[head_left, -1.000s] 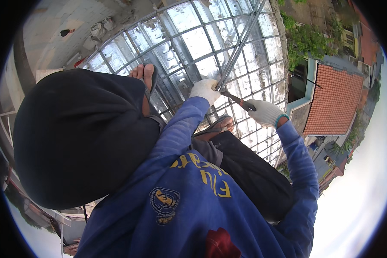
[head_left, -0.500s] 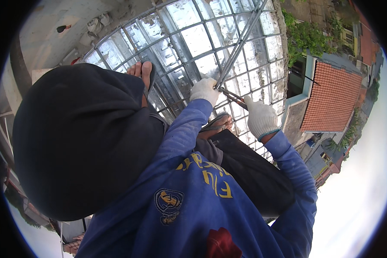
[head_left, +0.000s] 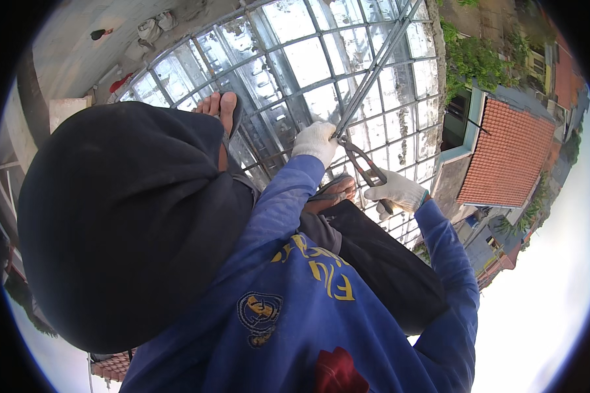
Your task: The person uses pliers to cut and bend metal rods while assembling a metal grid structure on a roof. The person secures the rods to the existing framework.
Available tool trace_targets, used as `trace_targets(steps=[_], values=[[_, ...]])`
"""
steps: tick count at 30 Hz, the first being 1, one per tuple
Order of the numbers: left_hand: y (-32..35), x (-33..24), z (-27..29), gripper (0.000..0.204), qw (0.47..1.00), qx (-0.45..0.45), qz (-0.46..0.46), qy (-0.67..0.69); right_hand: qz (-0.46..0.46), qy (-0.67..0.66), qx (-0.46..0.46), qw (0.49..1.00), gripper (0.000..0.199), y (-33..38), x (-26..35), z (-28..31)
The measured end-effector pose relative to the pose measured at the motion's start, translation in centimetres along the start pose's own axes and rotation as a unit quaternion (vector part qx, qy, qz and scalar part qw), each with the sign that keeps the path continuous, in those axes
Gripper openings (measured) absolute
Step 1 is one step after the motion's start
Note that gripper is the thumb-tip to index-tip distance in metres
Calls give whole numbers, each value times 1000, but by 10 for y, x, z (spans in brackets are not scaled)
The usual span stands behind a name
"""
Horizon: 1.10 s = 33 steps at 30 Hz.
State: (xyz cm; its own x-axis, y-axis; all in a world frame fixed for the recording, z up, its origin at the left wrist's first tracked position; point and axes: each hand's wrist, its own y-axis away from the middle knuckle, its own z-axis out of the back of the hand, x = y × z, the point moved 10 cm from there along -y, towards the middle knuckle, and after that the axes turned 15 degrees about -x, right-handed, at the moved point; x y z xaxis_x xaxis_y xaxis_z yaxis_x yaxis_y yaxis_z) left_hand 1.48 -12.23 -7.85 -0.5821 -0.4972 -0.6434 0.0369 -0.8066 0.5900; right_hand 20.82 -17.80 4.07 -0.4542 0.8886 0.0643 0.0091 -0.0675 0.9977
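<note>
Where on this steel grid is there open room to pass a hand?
Open squares lie on the steel grid between the sandalled foot and the long bars, and right of those bars. It is crowded where the left hand, pincers and right hand meet.

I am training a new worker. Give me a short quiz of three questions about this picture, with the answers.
1. True or false: the left hand and the right hand both wear white gloves.
2. Which hand holds the handles of the pincers? A. left B. right C. neither
3. Fill in: the tiled roof far below is ___ in colour.

Key: 1 true; 2 B; 3 red.
</note>
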Motion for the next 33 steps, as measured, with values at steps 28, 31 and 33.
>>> trace_targets(steps=[28,31,33], values=[[-2,3,1,34,1000,12,3,11,283,557,-321,712,31,36,90,11],[-4,4,-4,33,1000,15,-9,7,301,557,-309,710,23,36,94,11],[-5,10,-10,34,999,31,9,11,268,547,-319,726,17,37,95,12]])
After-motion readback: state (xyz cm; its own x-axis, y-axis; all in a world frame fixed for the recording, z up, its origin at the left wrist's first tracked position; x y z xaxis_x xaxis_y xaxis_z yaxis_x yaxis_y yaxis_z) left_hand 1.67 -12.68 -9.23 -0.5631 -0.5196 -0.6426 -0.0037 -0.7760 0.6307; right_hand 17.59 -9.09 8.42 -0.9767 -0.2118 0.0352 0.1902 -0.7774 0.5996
